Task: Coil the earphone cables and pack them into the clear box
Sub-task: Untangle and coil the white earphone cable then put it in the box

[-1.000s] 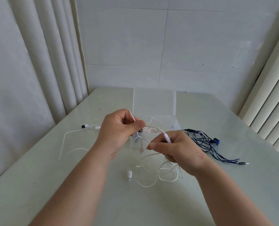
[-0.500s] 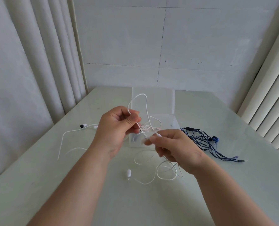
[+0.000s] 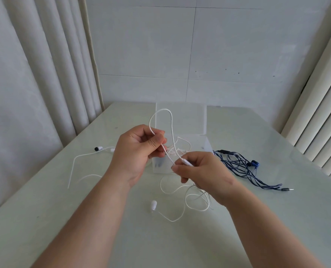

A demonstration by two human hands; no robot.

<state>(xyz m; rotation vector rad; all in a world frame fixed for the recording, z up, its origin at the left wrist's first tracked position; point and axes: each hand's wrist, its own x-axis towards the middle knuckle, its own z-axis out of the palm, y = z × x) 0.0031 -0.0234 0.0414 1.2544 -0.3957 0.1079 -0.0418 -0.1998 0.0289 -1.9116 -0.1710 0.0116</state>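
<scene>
My left hand point(image 3: 137, 151) pinches the white earphone cable point(image 3: 171, 128) between thumb and forefinger, and a loop of it arches up above the hand. My right hand point(image 3: 199, 173) pinches the same cable at its small white inline remote, just right of the left hand. More of the cable lies in loose loops under my right wrist, ending in a white earbud point(image 3: 153, 205). The clear box point(image 3: 203, 122) stands open behind both hands, its lid raised; some white cable shows inside it. A dark blue earphone set point(image 3: 238, 167) lies tangled to the right.
Another white cable with a black-tipped end point(image 3: 98, 148) trails across the table point(image 3: 44, 219) on the left. Curtains hang along the left wall and window blinds on the right. A tiled wall stands beyond the table's far edge.
A loop of white cable has risen above my left hand. My right hand has moved up and left towards the left hand, drawing cable off the table.
</scene>
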